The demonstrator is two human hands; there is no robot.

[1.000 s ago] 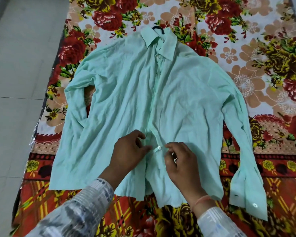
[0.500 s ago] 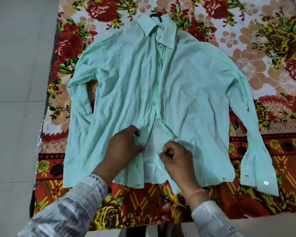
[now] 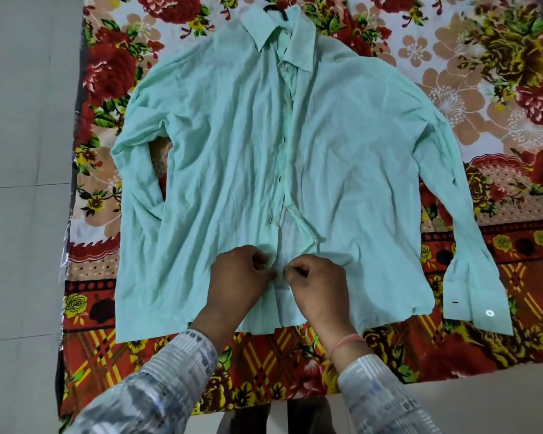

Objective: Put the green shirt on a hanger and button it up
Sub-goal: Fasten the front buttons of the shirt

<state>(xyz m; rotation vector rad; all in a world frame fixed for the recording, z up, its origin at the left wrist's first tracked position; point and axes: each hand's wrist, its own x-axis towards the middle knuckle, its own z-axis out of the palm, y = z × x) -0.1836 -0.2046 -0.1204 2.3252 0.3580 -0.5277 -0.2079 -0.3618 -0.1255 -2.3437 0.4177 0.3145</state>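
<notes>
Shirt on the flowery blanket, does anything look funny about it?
Yes. On the pale green wrinkled cotton shirt, the front gapes open just above the two hands, a white button undone there. Its collar sits lopsided too.

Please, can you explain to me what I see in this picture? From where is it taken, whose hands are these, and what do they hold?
There is no machine here. A person wears a camera on the head, so you look forward and down at their own two hands. The green shirt lies flat, front up, on a flowered cloth spread on a tiled floor. A dark hanger hook shows at the collar, so the hanger seems to be inside already. The left hand and the right hand pinch the two front edges near the bottom hem, apparently fastening a low button there. A button just above the hands looks not yet fastened. The right sleeve's cuff lies beside the shirt.
</notes>
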